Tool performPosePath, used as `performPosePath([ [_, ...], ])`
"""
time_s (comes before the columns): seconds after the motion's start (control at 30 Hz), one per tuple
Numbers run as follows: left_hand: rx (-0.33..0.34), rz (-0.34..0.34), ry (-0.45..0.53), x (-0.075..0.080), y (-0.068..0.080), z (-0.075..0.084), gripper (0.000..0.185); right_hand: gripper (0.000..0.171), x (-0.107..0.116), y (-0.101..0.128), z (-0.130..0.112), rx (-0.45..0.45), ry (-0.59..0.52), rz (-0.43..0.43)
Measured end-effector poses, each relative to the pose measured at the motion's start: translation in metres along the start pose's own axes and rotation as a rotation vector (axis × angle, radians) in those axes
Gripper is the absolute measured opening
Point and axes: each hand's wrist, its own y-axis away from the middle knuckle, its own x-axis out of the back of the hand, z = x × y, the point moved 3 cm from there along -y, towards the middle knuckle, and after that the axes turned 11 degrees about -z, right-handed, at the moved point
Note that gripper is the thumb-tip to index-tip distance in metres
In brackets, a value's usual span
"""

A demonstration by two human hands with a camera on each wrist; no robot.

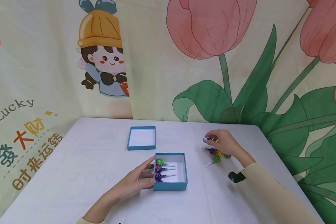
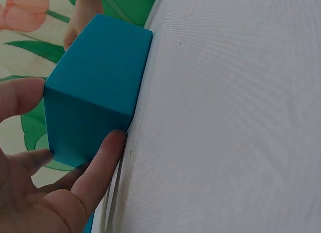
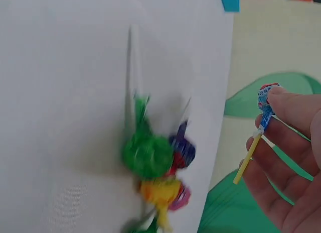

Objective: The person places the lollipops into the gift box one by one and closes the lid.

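Note:
Thumb and forefinger of my right hand [image 1: 222, 141] pinch a lollipop [image 3: 263, 110] in a blue, white and red wrapper, with a yellow stick pointing down. It is held above a small pile of lollipops, among them a green one [image 1: 216, 159], a purple one [image 1: 212, 151] and a yellow one [image 3: 159, 192]. My left hand [image 1: 135, 180] rests its fingertips against the left side of a blue open box [image 1: 170, 186]. Along that side inside lie a green lollipop [image 1: 161, 162] and purple ones [image 1: 159, 176], sticks pointing right.
A second shallow blue box part [image 1: 141, 147], perhaps the lid, lies behind the open box, white inside up. Everything stands on a white-covered table [image 1: 100, 161]. A printed cloth [image 1: 151, 62] with tulips hangs behind. A black device [image 1: 236, 177] sits at the right wrist.

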Motion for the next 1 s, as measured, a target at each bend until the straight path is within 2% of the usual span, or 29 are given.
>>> performPosePath([
  [0.53, 0.008, 0.006, -0.013, 0.0, 0.0, -0.001, 0.083, 0.02, -0.025, -0.004, -0.09, 0.156, -0.058, -0.064],
  [0.8, 0.024, 0.016, -0.012, 0.0, -0.001, -0.002, 0.082, 0.023, -0.04, -0.009, -0.122, 0.218, -0.076, -0.105],
  [1.0, 0.025, 0.011, -0.012, 0.0, -0.001, -0.002, 0.082, 0.022, -0.052, -0.014, -0.136, 0.253, -0.061, -0.13],
])
